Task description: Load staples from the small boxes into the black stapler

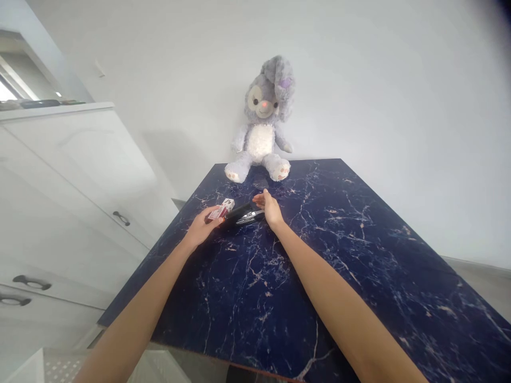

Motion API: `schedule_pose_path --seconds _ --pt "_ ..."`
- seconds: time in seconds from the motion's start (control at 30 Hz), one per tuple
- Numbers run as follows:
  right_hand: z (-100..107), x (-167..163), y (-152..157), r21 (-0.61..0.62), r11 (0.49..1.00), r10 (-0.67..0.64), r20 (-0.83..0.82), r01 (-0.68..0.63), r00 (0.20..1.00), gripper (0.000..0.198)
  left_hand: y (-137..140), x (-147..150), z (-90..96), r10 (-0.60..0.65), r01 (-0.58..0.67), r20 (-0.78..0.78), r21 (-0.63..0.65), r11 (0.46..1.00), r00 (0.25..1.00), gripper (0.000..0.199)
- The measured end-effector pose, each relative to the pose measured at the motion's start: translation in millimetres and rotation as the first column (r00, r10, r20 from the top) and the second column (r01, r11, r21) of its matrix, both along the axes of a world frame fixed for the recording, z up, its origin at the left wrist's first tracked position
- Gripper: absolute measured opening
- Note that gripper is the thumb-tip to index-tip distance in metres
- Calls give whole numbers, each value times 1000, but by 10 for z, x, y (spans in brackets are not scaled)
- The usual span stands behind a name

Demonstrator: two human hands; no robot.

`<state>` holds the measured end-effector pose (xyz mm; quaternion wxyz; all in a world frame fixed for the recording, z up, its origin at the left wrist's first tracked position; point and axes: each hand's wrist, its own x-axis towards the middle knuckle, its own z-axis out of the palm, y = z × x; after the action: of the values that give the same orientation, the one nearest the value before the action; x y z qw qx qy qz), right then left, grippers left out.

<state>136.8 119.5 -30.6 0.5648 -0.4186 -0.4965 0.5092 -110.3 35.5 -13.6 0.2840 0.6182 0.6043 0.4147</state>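
My left hand [202, 226] is closed around a small white and red box [221, 209], with the fingers over its near side and the thumb along the front. Just right of it lies a black stapler [250, 215] with a shiny silver rail showing, its left end close to my left thumb. At the stapler's right end is my right hand [271, 209], fingers stretched to the left and thumb raised, apparently holding nothing. Whether its palm edge touches the stapler I cannot tell.
A grey plush rabbit [261, 119] sits at the far edge of the dark blue marbled table [351, 276], against the white wall. White cabinets [72, 186] with dark handles stand to the left. A white perforated object [159, 364] is below the table's near left edge.
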Motion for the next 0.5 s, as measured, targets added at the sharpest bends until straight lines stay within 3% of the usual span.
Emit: schedule_pose_path --seconds 0.17,0.27,0.37,0.5 --pt "54 51 -99 102 989 -136 293 110 946 69 -12 15 -33 119 -119 13 50 992 993 55" --pt "97 45 -161 217 974 -167 477 68 863 76 4 -15 -20 171 -160 -116 102 982 978 41" --pt "123 13 -202 299 954 -215 653 14 726 72 8 -52 9 134 -96 -277 146 985 952 32" --pt "133 3 -238 419 907 -383 768 50 514 65 4 -79 -8 169 -133 -260 148 980 951 36"
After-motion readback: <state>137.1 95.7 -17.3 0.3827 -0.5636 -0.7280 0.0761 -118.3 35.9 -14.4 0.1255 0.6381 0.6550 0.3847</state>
